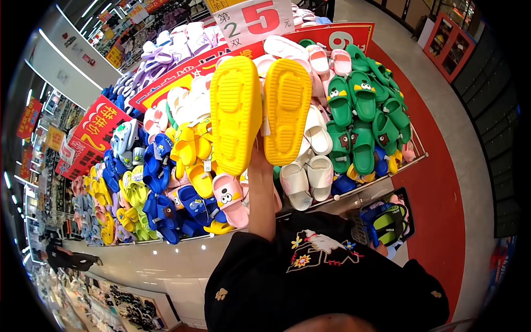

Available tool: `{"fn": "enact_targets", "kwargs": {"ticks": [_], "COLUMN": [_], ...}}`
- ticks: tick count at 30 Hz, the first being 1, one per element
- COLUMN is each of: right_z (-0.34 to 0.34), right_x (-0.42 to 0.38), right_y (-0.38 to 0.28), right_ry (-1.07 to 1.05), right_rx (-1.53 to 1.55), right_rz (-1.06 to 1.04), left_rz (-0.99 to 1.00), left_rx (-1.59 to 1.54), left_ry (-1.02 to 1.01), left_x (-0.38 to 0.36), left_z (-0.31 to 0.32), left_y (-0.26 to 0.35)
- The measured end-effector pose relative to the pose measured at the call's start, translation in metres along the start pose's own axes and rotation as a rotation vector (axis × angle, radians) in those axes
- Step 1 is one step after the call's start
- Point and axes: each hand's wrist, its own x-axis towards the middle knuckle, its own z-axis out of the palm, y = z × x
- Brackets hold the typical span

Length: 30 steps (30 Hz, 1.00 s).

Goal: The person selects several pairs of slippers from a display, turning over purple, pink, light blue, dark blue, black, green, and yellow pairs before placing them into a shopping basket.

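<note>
My left hand (pixel 259 159) is raised over the display, mostly hidden behind a pair of yellow slippers. It holds the pair up with the ridged soles facing me: the left yellow slipper (pixel 235 113) and the right yellow slipper (pixel 287 110) stand upright side by side. A small white tag shows between them. Below my wrist are a pink slipper with a cartoon face (pixel 229 200) and a pair of white slippers (pixel 298 182). My right hand does not show. Low at the right, a dark basket (pixel 411 221) holds blue and green slippers (pixel 390 224).
Heaped green slippers (pixel 362 99) fill the rack's right end; blue slippers (pixel 159 213) and lime slippers (pixel 133 189) lie left. Red price signs (pixel 99 130) and a white price card (pixel 254 22) stand above. A person (pixel 66 257) is far left. A red cabinet (pixel 447 47) stands beyond the aisle.
</note>
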Motion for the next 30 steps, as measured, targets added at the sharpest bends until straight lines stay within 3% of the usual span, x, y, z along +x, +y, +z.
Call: {"fn": "enact_targets", "kwargs": {"ticks": [1,7,9,15,17,18,19,22,25,29,30], "right_z": [0.004,-0.006,-0.008,-0.015,-0.012,-0.010,-0.009,-0.011,-0.006,-0.019,-0.022], "right_x": [0.000,-0.003,-0.004,-0.003,-0.004,-0.004,-0.003,0.000,-0.001,-0.001,-0.001], "right_y": [0.005,0.008,0.008,0.012,0.016,0.017,0.018,0.021,0.030,0.031,0.029], "right_ry": [-0.017,-0.042,-0.023,-0.076,-0.025,-0.010,0.004,-0.037,-0.021,-0.059,-0.113], "right_rx": [-0.005,0.062,0.069,0.135,0.146,0.148,0.149,0.105,0.062,0.077,0.047], "right_rz": [0.007,-0.068,-0.091,-0.115,-0.154,-0.168,-0.180,-0.180,-0.197,-0.197,-0.152], "left_rz": [-0.049,-0.138,-0.128,-0.021,-0.088,-0.071,-0.095,-0.006,-0.258,-0.555,-0.520], "left_rx": [-0.084,-0.358,-0.336,0.117,0.067,0.241,0.237,0.240,0.720,1.316,1.422], "left_ry": [-0.141,-0.218,-0.169,-0.278,-0.071,0.024,0.028,0.321,0.137,-0.482,-0.605], "left_x": [0.002,0.003,0.000,-0.011,-0.017,-0.019,-0.021,-0.030,-0.052,-0.066,-0.075], "left_z": [0.000,0.005,0.005,-0.011,0.018,0.022,0.012,-0.017,0.017,0.054,0.060], "left_y": [0.000,-0.015,-0.021,-0.050,-0.059,-0.065,-0.071,-0.093,-0.119,-0.182,-0.210]}}
